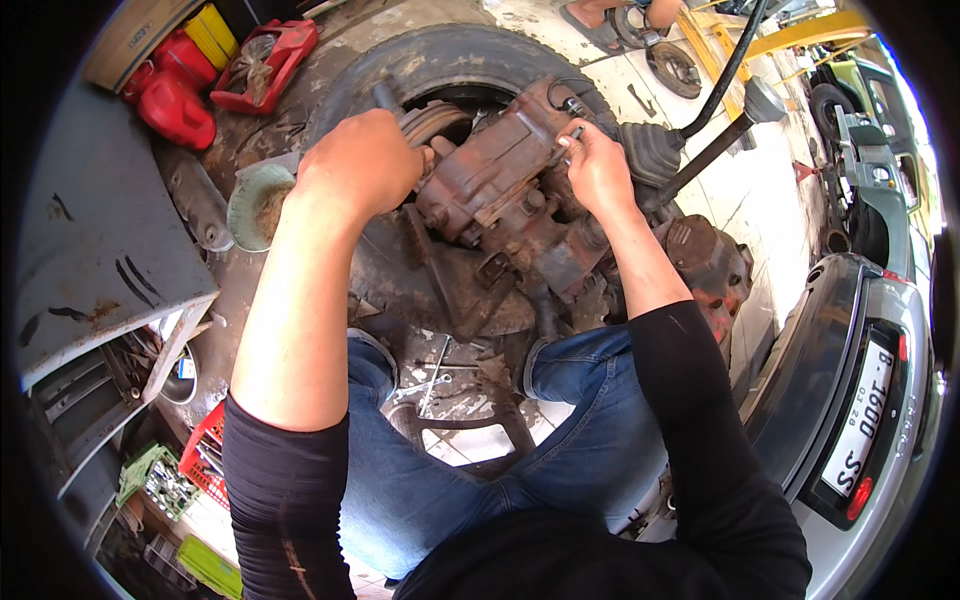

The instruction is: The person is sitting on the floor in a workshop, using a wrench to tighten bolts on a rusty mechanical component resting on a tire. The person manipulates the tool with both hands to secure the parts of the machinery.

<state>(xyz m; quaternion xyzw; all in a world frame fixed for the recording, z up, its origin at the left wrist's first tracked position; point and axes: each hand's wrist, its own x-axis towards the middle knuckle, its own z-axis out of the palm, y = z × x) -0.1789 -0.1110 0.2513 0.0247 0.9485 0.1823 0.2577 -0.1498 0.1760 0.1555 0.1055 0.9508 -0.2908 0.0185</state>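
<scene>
A rusty brown gearbox [510,150] lies in front of me, propped on a large black tyre [400,60]. On its left side, my left hand [365,165] is closed round a rusty round flange [438,122]; its fingertips are mostly hidden behind the hand. At the gearbox's upper right, my right hand [598,178] is closed in a pinch on a small dark metal piece [577,132], too small to name. Just right of that hand, a ribbed rubber boot [652,150] sits at the foot of a long black lever [728,75]. A second lever [708,155] slants beside it.
Left of the tyre stand a pale green bowl [250,208] and a grey metal cabinet [100,230]. Red jerrycans [178,105] are at the back left. Wrenches [432,383] lie between my feet. A reddish housing [712,265] and a parked car [850,400] are at the right.
</scene>
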